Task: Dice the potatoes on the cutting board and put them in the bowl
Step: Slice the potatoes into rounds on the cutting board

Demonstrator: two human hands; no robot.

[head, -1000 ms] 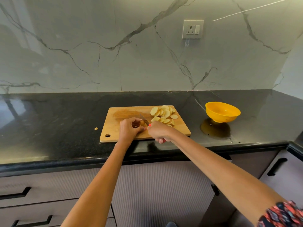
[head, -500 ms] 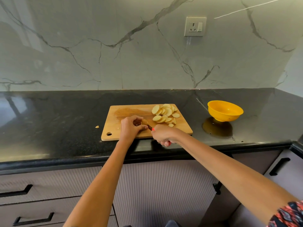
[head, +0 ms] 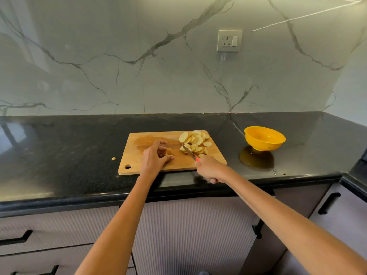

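Head view: your right hand, its grip tight on the red-handled knife, has swung the blade from the brown potato end under your loosely curled left hand to the pale potato slices, so dicing comes next.

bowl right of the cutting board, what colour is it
The bowl is yellow-orange, plain with no pattern; the head view shows it clearly.

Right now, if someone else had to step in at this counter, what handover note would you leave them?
Right hand grips the knife, blade tip at the slice pile. Left hand rests on the cutting board, fingers loosely curled beside a small potato end piece.
Potato slices lie heaped on the board's far right corner. Yellow bowl stands to the right on the counter; no potato visible inside.
Done: slicing into rounds. Left: dice the slices, move them to the bowl.
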